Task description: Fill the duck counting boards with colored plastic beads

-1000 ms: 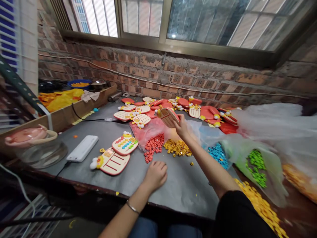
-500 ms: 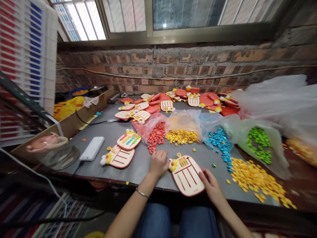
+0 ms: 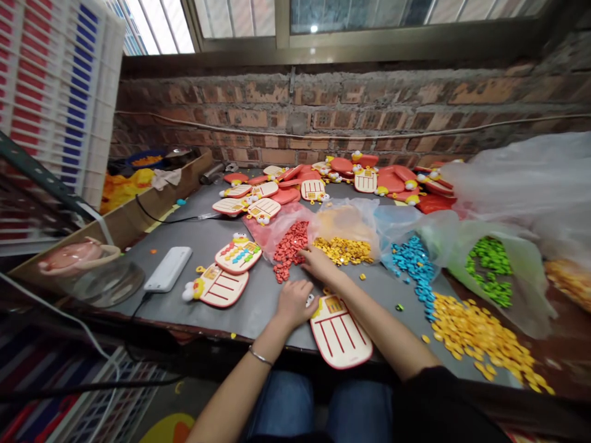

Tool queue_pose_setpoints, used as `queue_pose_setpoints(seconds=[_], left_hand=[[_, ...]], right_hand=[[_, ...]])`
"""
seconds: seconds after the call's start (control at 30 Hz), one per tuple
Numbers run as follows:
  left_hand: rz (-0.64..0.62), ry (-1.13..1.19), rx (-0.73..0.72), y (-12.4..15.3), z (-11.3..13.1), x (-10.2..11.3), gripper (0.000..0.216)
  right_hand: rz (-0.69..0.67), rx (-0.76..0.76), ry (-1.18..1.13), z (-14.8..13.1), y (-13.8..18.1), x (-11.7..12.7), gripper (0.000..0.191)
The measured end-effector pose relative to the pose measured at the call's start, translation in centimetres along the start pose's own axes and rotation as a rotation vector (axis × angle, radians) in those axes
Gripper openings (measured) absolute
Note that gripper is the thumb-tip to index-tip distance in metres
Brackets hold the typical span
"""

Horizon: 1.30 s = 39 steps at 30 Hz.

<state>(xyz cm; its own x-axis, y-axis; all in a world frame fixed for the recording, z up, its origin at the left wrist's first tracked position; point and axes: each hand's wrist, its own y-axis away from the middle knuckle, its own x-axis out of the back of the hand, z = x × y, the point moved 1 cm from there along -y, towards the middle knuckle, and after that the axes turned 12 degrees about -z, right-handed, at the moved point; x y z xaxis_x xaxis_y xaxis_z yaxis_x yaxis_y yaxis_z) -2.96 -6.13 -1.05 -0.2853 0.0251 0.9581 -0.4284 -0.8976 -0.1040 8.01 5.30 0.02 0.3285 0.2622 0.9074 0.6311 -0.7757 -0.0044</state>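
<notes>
My left hand (image 3: 295,303) is closed around the duck-head end of a cream toy board (image 3: 342,332). The white eyes of the head peep out beside my fingers. Three long red slots and a small yellow panel mark the board, which lies at the table's front edge. My right hand (image 3: 319,263) reaches across the top of this board, fingers stretched out to the right edge of a heap of small red beads (image 3: 290,246). Whether its fingertips have hold of a bead cannot be made out. Yellow beads (image 3: 344,251) spill from a bag just beyond that hand.
Blue beads (image 3: 413,261), green beads (image 3: 490,271) and flat yellow pieces (image 3: 480,338) lie to the right. At left are a bead-filled board (image 3: 237,253), a slotted board (image 3: 221,286) and a white power bank (image 3: 168,269). More boards (image 3: 314,189) pile up by the brick wall.
My right hand has let go of the board's right edge and moved up and left to the red beads. The board has shifted slightly left, with my left hand still at its head.
</notes>
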Motion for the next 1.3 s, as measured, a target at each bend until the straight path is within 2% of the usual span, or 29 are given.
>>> queue_pose_setpoints(seconds=[0.1, 0.2, 0.3, 0.6, 0.73, 0.87, 1.1, 1.2, 1.3], left_hand=[[-0.025, -0.016, 0.004, 0.0, 0.1, 0.0, 0.016], [-0.048, -0.021, 0.0, 0.0, 0.1, 0.0, 0.018], [-0.064, -0.012, -0.016, 0.0, 0.2, 0.1, 0.022], [-0.104, 0.007, -0.061, 0.2, 0.5, 0.1, 0.033], [-0.112, -0.012, -0.009, 0.0, -0.1, 0.2, 0.027], [-0.082, -0.037, 0.096, -0.2, -1.0, 0.6, 0.025], [-0.058, -0.04, 0.114, -0.1, -0.8, 0.8, 0.032], [-0.065, 0.005, 0.004, 0.2, -0.4, 0.9, 0.046], [-0.156, 0.055, -0.119, 0.5, -0.3, 1.1, 0.056]], right_hand=[[-0.043, -0.045, 0.073, 0.0, -1.0, -0.6, 0.019], [-0.022, -0.006, 0.04, 0.3, 0.0, -0.5, 0.022], [0.002, 0.044, -0.093, 1.1, 1.9, 0.1, 0.024], [0.143, 0.061, -0.569, 4.3, 8.2, 3.1, 0.013], [0.129, 0.055, -0.707, 4.4, 10.6, 4.2, 0.02], [0.081, 0.006, -0.867, 4.0, 11.5, 4.4, 0.028], [-0.028, -0.004, -0.67, 4.1, 10.3, 2.0, 0.015], [-0.001, 0.003, -0.557, 4.2, 10.0, 1.0, 0.005], [0.024, 0.047, -0.48, 4.2, 9.8, 0.7, 0.007]])
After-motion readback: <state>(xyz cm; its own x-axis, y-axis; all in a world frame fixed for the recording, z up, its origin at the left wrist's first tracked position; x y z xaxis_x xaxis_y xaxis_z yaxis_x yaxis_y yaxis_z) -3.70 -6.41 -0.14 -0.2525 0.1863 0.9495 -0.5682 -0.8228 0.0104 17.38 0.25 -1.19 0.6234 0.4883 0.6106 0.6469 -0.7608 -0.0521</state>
